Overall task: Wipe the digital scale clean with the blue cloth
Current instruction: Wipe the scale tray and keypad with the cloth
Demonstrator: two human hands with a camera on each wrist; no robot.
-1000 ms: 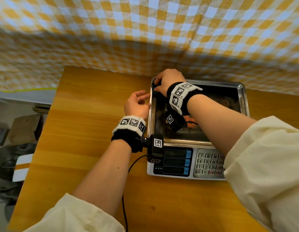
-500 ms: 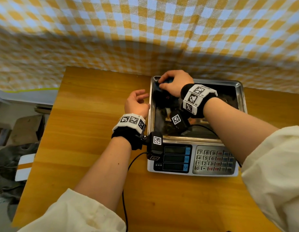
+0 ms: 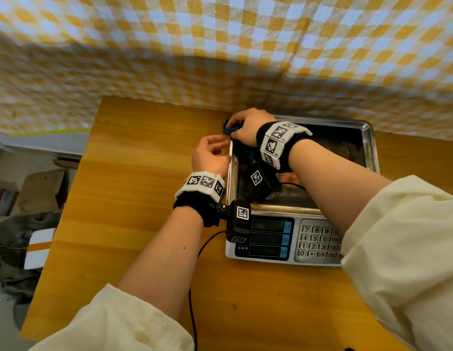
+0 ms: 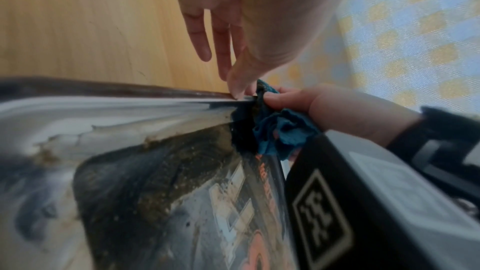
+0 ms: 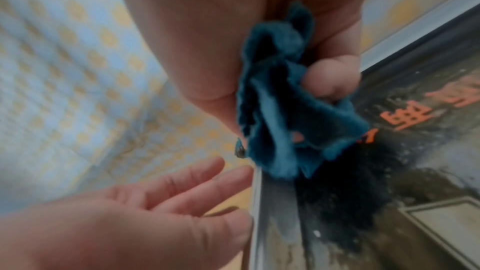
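Head view, blue cloth (image 3: 229, 127) gripped at scale pan (image 3: 367, 138) corner

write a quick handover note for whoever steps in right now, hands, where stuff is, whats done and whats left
Right hand: grips the bunched blue cloth at the far left corner of the scale's steel pan, cloth draped over the rim.
Left hand: holds nothing, fingers relaxed, thumb against the pan's left rim, apparently steadying it.
Digital scale: sits on the wooden table, keypad and displays facing the person.
Done: the corner is being worked; how much is already clean cannot be told.
Left: brown grit and smears show along the pan's left inner edge and floor; the keypad and display panel likely need wiping too.
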